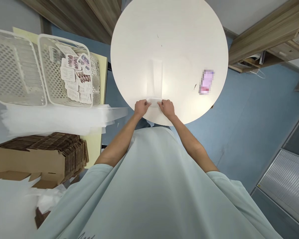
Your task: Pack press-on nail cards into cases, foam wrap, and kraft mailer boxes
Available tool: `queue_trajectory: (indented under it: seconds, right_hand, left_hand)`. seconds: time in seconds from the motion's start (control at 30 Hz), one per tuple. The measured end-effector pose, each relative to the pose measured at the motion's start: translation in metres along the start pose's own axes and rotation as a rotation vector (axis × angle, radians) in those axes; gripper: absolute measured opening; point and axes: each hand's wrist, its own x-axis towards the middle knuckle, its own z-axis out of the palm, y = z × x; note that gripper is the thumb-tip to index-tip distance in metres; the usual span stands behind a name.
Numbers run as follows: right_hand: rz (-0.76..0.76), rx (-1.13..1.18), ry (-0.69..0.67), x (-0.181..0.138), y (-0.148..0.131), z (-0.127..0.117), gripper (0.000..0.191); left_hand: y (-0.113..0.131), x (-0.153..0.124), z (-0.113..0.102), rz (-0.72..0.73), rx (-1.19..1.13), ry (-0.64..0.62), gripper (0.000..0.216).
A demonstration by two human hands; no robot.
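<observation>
A thin, see-through white sleeve or sheet (pixel 154 79) lies lengthwise on the round white table (pixel 137 39). Its near end is folded or rolled into a whitish bundle (pixel 154 102) close to the table's front edge; what may be inside it cannot be made out. My left hand (pixel 142 108) pinches the left end of this bundle between thumb and fingers. At the right end, my right hand (pixel 167 108) grips it the same way. Both forearms reach forward over the table edge.
A pixelated pink item (pixel 206 82) lies on the table at right. On a yellow side table (pixel 94 142) at left stand a white basket (pixel 67 69) of small printed packs, another basket (pixel 12 66), a stack of white sleeves (pixel 54 119) and folded brown cartons (pixel 40 159).
</observation>
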Motion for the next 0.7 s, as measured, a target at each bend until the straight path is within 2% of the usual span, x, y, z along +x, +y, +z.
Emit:
queue_trajectory:
  seconds: [0.13, 0.23, 0.3, 0.37, 0.43, 0.5, 0.6, 0.7]
  right_hand:
    - [0.115, 0.025, 0.024, 0.010, -0.002, 0.001, 0.041]
    - [0.123, 0.015, 0.098, 0.016, -0.001, 0.001, 0.033]
    - [0.058, -0.002, 0.156, 0.021, -0.001, 0.001, 0.032]
    - [-0.061, -0.011, 0.179, 0.026, -0.001, 0.001, 0.036]
    - [-0.194, -0.001, 0.157, 0.032, -0.001, 0.000, 0.042]
    - [-0.281, 0.012, 0.101, 0.036, 0.001, -0.001, 0.046]
    - [-0.297, 0.014, 0.013, 0.035, 0.008, -0.001, 0.049]
    - [-0.304, -0.006, -0.025, 0.020, 0.015, 0.003, 0.058]
  left_hand:
    - [0.008, 0.005, 0.006, -0.021, 0.042, 0.016, 0.025]
    - [0.009, 0.005, 0.010, -0.042, 0.039, 0.045, 0.016]
    - [0.010, 0.006, 0.012, 0.005, 0.037, 0.121, 0.033]
    - [0.011, 0.010, 0.013, 0.162, 0.057, 0.178, 0.053]
    - [0.013, 0.015, 0.013, 0.353, 0.109, 0.134, 0.058]
    - [0.014, 0.021, 0.012, 0.466, 0.185, 0.011, 0.060]
    - [0.010, 0.024, 0.008, 0.490, 0.278, -0.113, 0.063]
    - [0.000, 0.015, 0.007, 0.528, 0.287, -0.114, 0.065]
